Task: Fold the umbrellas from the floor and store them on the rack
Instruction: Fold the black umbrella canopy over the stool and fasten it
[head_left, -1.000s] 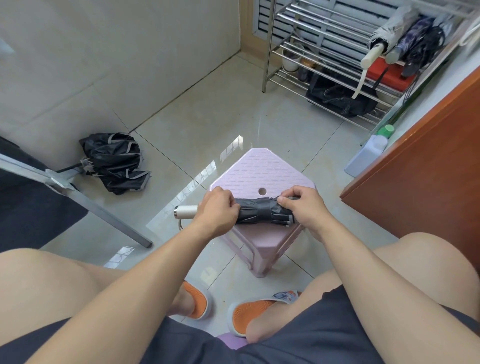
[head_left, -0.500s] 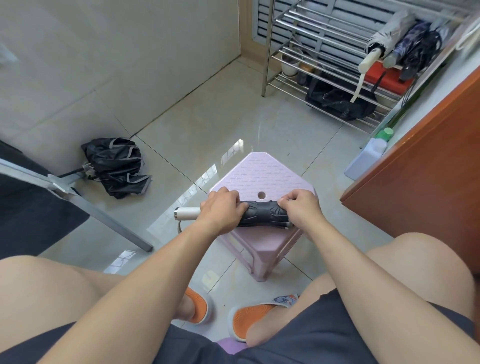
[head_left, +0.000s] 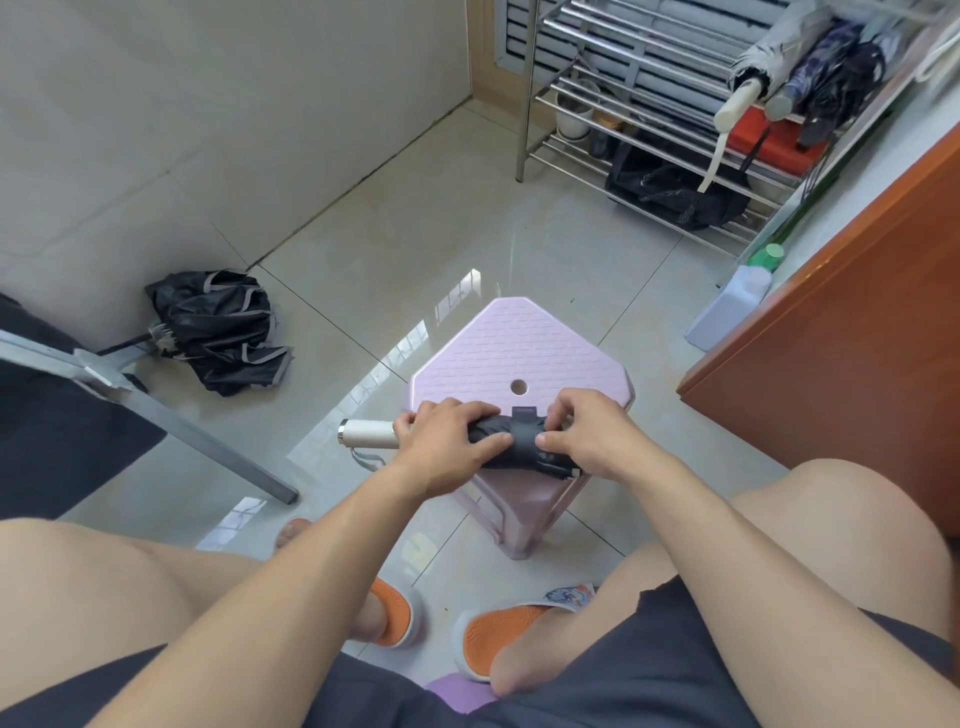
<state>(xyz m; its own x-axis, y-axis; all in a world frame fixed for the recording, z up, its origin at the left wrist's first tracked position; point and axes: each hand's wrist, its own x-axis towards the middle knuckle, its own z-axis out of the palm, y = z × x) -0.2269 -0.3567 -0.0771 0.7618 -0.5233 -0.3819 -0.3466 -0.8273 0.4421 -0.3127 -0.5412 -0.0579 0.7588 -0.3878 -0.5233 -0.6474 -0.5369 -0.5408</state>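
A home, probably an entryway or balcony corner. Glossy floor tiles (head_left: 426, 218) lie beyond the hands, and a steel rack (head_left: 623, 104) far ahead holds umbrellas (head_left: 810, 78), a bag (head_left: 670, 187) and pots (head_left: 574, 111).

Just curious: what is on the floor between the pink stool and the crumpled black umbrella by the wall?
Nothing: the head view shows only bare glossy tile between the pink stool and the crumpled black umbrella.
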